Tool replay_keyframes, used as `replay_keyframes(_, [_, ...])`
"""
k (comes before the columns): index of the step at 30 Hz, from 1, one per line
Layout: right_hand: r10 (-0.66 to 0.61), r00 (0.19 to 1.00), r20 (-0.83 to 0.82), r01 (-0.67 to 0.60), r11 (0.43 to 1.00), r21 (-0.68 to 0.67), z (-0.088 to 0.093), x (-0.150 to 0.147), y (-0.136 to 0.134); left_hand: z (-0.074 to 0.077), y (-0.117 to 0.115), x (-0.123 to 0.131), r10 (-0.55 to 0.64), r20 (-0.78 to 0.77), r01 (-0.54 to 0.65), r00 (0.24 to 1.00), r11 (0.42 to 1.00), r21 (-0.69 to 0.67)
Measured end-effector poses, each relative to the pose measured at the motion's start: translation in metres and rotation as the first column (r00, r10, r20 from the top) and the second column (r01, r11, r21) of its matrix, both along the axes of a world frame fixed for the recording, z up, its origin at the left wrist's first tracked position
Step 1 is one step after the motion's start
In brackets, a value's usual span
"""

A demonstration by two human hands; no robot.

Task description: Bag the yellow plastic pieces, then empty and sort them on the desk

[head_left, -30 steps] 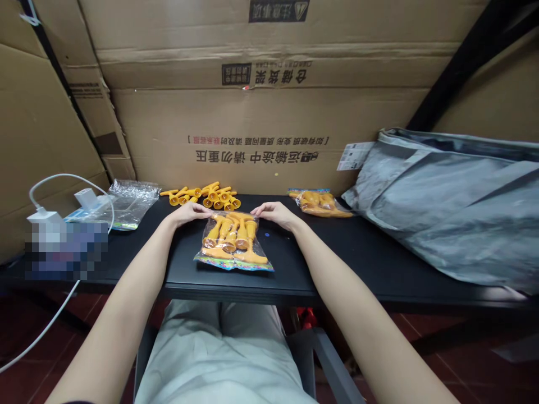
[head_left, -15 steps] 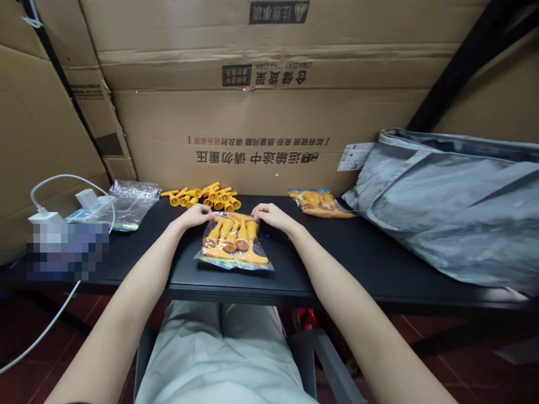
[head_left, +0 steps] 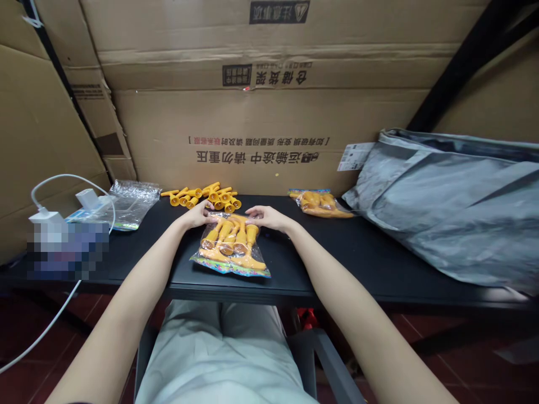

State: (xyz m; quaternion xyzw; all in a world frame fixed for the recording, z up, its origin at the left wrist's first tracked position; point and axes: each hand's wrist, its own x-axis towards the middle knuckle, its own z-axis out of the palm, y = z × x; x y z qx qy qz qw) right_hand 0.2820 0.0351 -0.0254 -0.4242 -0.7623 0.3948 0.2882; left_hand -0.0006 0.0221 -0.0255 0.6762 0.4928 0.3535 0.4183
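The packet [head_left: 229, 247] near the worktop's [head_left: 337, 258] front edge is clear, glossy plastic film, creased and catching light over smooth plastic pieces [head_left: 240, 241]. Loose plastic horns [head_left: 214, 197] along the rear edge show a soft sheen. The worktop looks smooth and fairly matt. Behind it stands matt, creased cardboard [head_left: 269, 112]. At the right end, the grey bag [head_left: 446, 207] looks like wrinkled, faintly shiny cloth.

Clear plastic bag of orange pieces [head_left: 229, 241]: upper corners partly covered by left hand [head_left: 196, 216] and right hand [head_left: 272, 217]. Grey fabric tote [head_left: 446, 216]: right end cut off. Blue-purple object [head_left: 63, 255]: pixelated.
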Motion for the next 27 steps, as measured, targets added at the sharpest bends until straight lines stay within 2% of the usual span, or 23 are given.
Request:
replay_keyframes(4, [0.131,0.991,-0.037,-0.135,0.977,-0.163,0.003,-0.001,-0.004,-0.002,0.000,0.009,0.047,0.103,-0.050,0.994,0.998,0.027])
replay_keyframes(8, [0.178,0.981,-0.077,-0.192,0.950,-0.248,0.007,-0.003,-0.009,-0.003,-0.001,0.022,0.106,0.192,-0.120,0.976,0.991,0.059])
replay_keyframes(16, [0.209,0.957,-0.201,-0.250,0.947,-0.202,0.016,-0.009,-0.019,0.001,-0.003,0.031,0.048,0.262,-0.107,0.964,0.971,0.212])
replay_keyframes(19, [0.173,0.958,-0.229,-0.219,0.956,-0.196,0.019,-0.015,-0.020,0.002,-0.005,0.032,0.019,0.238,-0.076,0.971,0.970,0.233])
replay_keyframes(23, [0.063,0.984,-0.168,-0.092,0.981,-0.170,0.017,-0.022,-0.017,0.005,-0.008,0.035,-0.019,0.201,-0.034,0.979,0.965,0.259])
replay_keyframes(27, [0.098,0.986,-0.136,-0.125,0.969,-0.211,0.016,-0.027,-0.019,0.009,-0.011,0.040,-0.019,0.171,-0.042,0.985,0.937,0.347])
